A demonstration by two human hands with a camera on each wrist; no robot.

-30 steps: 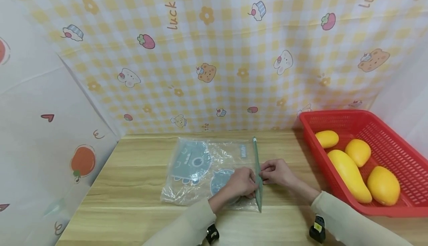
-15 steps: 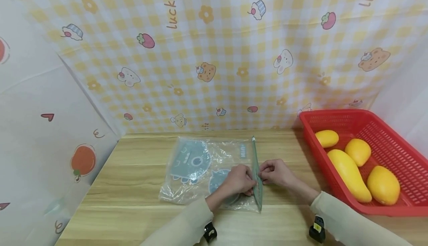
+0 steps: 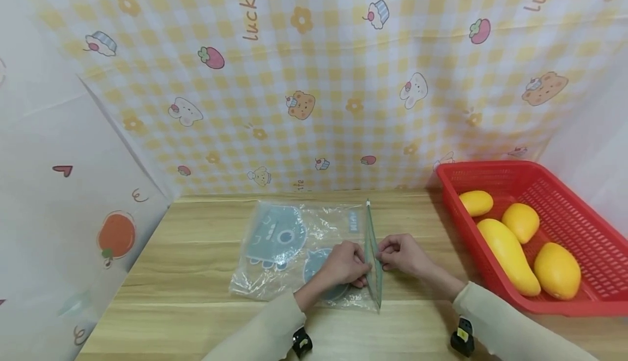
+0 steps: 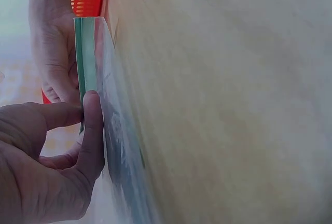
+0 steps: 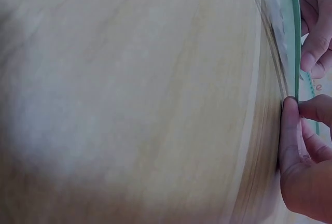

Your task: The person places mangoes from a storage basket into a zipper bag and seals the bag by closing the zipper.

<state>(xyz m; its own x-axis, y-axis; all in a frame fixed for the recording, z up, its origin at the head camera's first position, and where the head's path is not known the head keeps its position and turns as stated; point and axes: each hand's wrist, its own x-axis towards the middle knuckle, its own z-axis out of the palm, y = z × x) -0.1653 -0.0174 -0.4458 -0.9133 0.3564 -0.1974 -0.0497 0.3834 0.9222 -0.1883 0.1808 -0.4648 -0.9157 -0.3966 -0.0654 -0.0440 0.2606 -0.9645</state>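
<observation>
A clear zip bag [image 3: 327, 220] with blue cartoon prints lies flat on the wooden table, its green zip edge [image 3: 369, 224] at the right end. The left hand [image 3: 344, 263] pinches the near-left lip of that edge between thumb and finger; the left wrist view shows the green strip [image 4: 89, 53] between its fingertips. Opposite it, the right hand [image 3: 401, 253] pinches the other lip, and in the right wrist view its thumb and finger grip the green band [image 5: 295, 42]. Between the two hands the lips stand apart in a narrow gap.
To the right stands a red plastic basket [image 3: 466, 263] holding several yellow mangoes [image 3: 507, 254]. A checked cloth [image 3: 343, 77] hangs behind the wooden table [image 3: 196, 252], and a white printed sheet [image 3: 49, 214] stands at the left.
The left hand has drawn slightly left with its lip, and the gap between the bag's green lips has widened. The right hand keeps its pinch, nearly still.
</observation>
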